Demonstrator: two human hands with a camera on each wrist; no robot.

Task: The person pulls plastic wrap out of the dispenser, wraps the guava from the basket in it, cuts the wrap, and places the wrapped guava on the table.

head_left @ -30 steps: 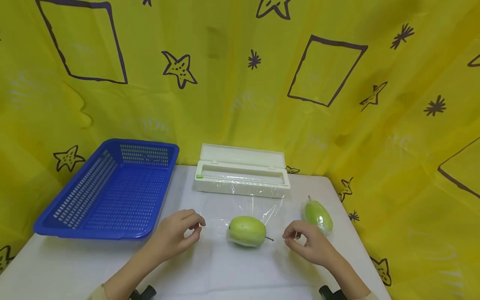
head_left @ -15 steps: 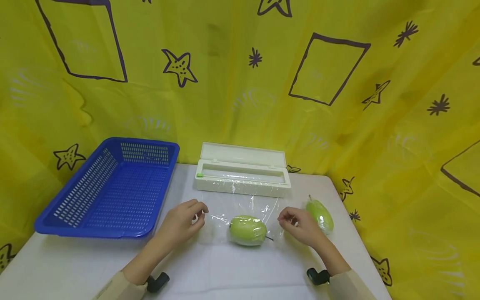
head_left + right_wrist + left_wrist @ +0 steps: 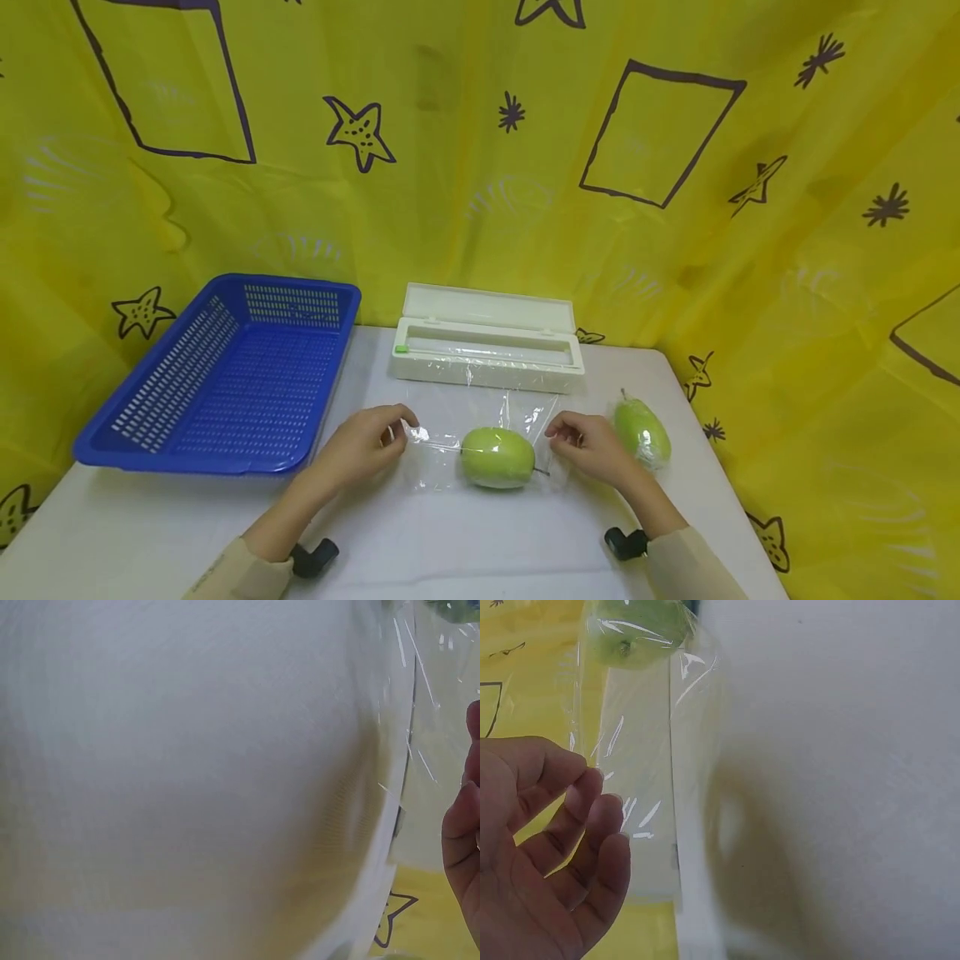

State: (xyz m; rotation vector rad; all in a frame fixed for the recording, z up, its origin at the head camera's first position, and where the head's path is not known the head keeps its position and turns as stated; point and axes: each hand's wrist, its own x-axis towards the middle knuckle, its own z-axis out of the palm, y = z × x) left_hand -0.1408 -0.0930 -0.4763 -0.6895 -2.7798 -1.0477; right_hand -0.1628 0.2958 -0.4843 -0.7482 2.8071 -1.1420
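Observation:
A sheet of clear cling film stretches from the dispenser over a small pale-green melon lying sideways on the table. My left hand pinches the film's left edge beside the melon; in the left wrist view, the film runs from the curled fingers to the melon. On the melon's right, near its stem, my right hand pinches the other edge. Only part of the right hand shows in the right wrist view. The white cling film dispenser stands behind, lid raised, its roll visible inside.
Right of my right hand lies a second green melon in shiny film. A blue plastic basket stands at the left of the white table. Behind the table hangs a yellow patterned curtain.
Both hands have moved slightly away from me, and the right hand has come left toward the melon. The film, held low at first, now passes over the melon. Melon and dispenser have stayed put.

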